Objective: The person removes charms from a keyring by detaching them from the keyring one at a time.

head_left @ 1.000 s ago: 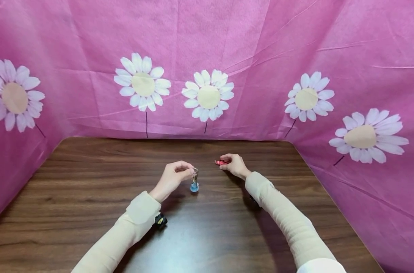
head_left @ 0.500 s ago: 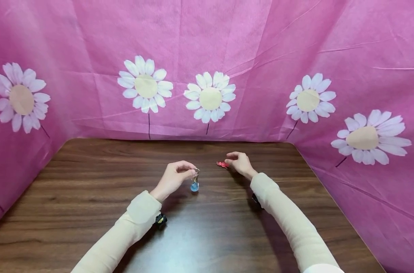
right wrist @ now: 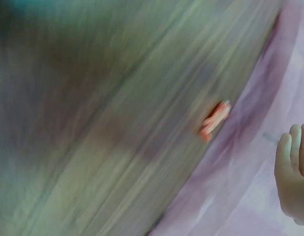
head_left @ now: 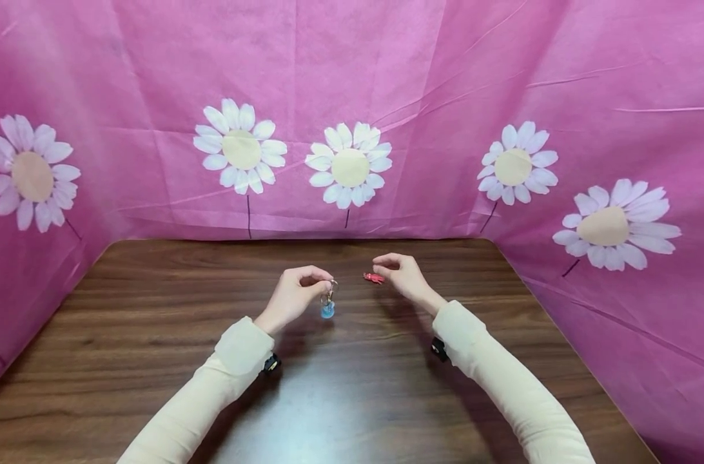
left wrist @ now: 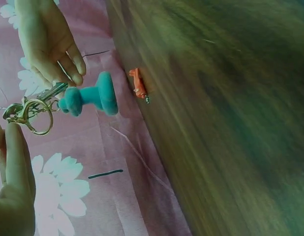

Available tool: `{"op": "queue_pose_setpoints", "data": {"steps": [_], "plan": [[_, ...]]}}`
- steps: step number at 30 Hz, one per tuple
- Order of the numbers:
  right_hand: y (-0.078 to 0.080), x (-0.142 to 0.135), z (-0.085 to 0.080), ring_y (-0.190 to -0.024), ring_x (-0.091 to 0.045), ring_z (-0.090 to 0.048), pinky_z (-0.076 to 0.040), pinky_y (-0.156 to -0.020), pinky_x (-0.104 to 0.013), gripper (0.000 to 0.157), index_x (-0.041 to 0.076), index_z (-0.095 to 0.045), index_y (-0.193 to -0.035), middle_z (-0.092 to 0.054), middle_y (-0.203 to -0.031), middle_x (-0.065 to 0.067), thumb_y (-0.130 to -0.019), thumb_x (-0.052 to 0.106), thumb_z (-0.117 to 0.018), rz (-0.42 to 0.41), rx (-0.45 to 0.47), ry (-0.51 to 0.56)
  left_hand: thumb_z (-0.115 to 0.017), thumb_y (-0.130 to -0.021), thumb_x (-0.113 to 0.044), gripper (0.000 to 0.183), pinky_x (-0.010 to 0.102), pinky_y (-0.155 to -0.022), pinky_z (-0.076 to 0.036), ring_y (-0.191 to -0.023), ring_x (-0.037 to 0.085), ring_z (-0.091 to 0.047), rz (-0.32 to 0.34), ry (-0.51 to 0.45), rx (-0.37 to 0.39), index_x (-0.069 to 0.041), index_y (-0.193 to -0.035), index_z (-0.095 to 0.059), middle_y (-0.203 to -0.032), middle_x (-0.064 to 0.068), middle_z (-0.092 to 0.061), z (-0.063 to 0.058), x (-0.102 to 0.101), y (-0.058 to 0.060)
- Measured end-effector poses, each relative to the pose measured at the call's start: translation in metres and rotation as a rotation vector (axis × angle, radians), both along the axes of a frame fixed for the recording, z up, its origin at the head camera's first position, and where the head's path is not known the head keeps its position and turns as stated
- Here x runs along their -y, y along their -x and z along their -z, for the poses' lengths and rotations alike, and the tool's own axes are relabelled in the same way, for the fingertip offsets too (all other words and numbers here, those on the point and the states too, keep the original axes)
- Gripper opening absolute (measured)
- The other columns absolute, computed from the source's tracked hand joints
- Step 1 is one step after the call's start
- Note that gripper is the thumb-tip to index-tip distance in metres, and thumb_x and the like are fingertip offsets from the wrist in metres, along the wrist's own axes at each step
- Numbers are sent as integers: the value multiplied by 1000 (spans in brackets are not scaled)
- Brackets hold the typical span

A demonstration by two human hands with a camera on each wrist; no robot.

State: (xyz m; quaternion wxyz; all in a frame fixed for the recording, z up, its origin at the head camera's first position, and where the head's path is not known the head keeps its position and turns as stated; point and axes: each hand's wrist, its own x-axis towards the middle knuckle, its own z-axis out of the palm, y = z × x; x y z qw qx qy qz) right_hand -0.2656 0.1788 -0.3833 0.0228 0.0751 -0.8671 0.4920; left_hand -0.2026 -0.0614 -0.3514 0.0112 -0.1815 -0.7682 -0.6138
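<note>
One bright pink fabric backdrop, printed with large white daisies, stands beyond both hands and along either flank; creases cross it. Below the hands lies a dark brown, wood-grained desk with rounded far corners. Its sheen suggests that light objects may slide when brushed.

Left hand: thumb and fingertips pinch a gold-coloured metal key ring above the desk. Steady this wrist to limit swing. Pinch the ring itself, not its attachments, so that they hang freely.

Right hand: thumb and fingers parted, gripping nothing. Travel vertically near loose items; a sideways pass would probably displace them.

Suspended under the left hand's fingertips: a teal-blue pendant with a flared base, material undetermined, and at least one slim metal key. Leave clearance between the pendant and the desk when shifting the left hand.

Below the right hand, apart from its fingertips: a small red, figure-shaped piece, lying on the desk. Fine detail is too small to read.
</note>
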Motion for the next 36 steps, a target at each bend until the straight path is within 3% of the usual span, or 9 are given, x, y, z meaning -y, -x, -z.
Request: {"op": "queue_pose_setpoints", "data": {"steps": [2, 5, 9, 13, 18, 25, 29, 36], "plan": [[-10, 6, 1, -97, -22, -61, -48, -81, -25, 24, 0, -66, -104, -68, -102, -16, -83, 12, -64, -34, 8, 10, -63, -82, 1, 13, 20, -64, -50, -72, 17, -61, -6, 13, -5, 7, -93, -66, -88, 22, -68, -2, -1, -1], [-23, 17, 5, -91, -17, -62, -50, -79, -24, 25, -3, -65, -104, -67, -100, -18, -82, 8, -65, -114, 20, 41, -62, -83, 1, 14, 26, -67, -52, -73, 13, -61, -2, 11, 4, 7, -95, -66, -91, 22, -68, -3, -2, -1], [-36, 33, 13, -88, -14, -63, -52, -78, -24, 29, -7, -62, -106, -66, -100, -22, -80, 2, -66, -288, 13, 53, -62, -83, 0, 16, 34, -71, -54, -76, 12, -61, 1, -4, 31, 7, -97, -66, -94, 22, -67, -4, -1, 0], [-46, 48, 18, -89, -16, -64, -52, -79, -25, 32, -6, -61, -108, -66, -100, -20, -78, 2, -67, -396, 51, 90, -62, -83, 0, 17, 25, -71, -52, -78, 11, -61, 5, -4, 39, 7, -98, -66, -97, 22, -67, -6, 0, -2], [-54, 64, 20, -89, -12, -63, -52, -78, -24, 32, -2, -64, -105, -68, -98, -14, -76, 9, -72, -324, 100, 170, -62, -82, 0, 18, 20, -70, -49, -78, 10, -60, -13, -25, 33, 6, -99, -66, -97, 22, -67, -8, 1, -3], [-63, 81, 20, -81, -6, -62, -50, -76, -22, 35, -4, -63, -105, -69, -94, -8, -75, 11, -72, -188, 216, 289, -65, -82, -4, 18, 20, -71, -49, -77, 7, -60, -68, -76, 13, 2, -99, -67, -95, 19, -68, 13, 6, 14], [-67, 84, 20, -75, -5, -62, -52, -75, -24, 34, -5, -62, -107, -69, -87, -4, -77, 9, -70, -131, 274, 361, -66, -81, -5, 18, 18, -68, -49, -75, 4, -60, -114, -68, -16, -1, -99, -68, -93, 16, -69, 18, 8, 17], [-69, 77, 19, -77, -7, -63, -54, -78, -28, 38, -12, -55, -113, -68, -86, -4, -80, 3, -65, -116, 331, 476, -65, -82, -4, 18, 16, -61, -48, -70, 3, -59, -154, -80, -16, 2, -99, -67, -92, 20, -68, 21, 10, 16]]}}
